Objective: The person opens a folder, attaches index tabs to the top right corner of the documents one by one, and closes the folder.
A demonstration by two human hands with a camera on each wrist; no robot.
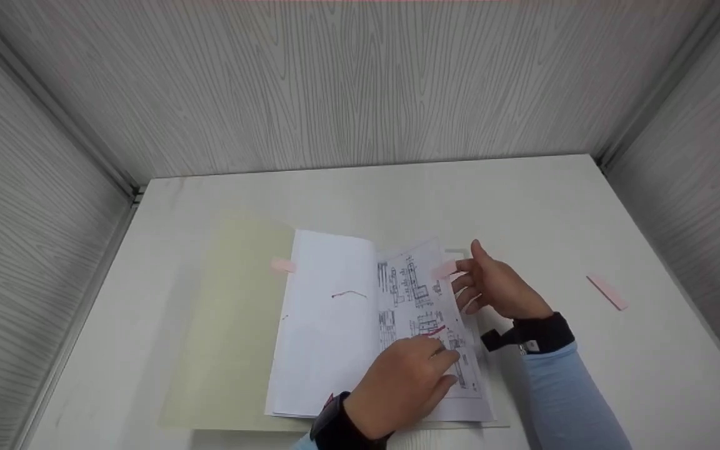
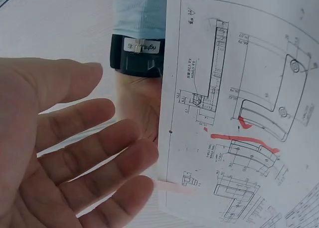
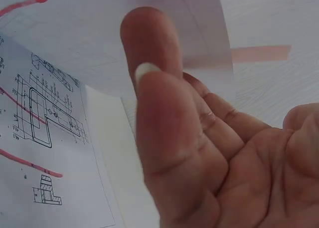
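An open booklet of printed technical drawings lies on the table, its blank left page (image 1: pixel 329 325) folded over a pale yellow-green cover (image 1: pixel 229 325). On the right, a lifted drawing page (image 1: pixel 419 287) has red pen marks and a pink sticky tab (image 1: pixel 444 270) at its outer edge. My right hand (image 1: pixel 504 290) is at that edge, fingers behind the page and thumb standing away from it. Another drawing sheet (image 3: pixel 45 138) shows beneath. Over the lower part of the page is my left hand (image 1: pixel 407 381); its loosely bent fingers (image 2: pixel 107 153) hold nothing in the left wrist view.
A second pink tab (image 1: pixel 283 265) sticks out from the left page. One loose pink strip (image 1: pixel 607 292) lies on the white table (image 1: pixel 554 206) at the right. Grey wood-grain panels (image 1: pixel 360 87) enclose the table at the back and both sides.
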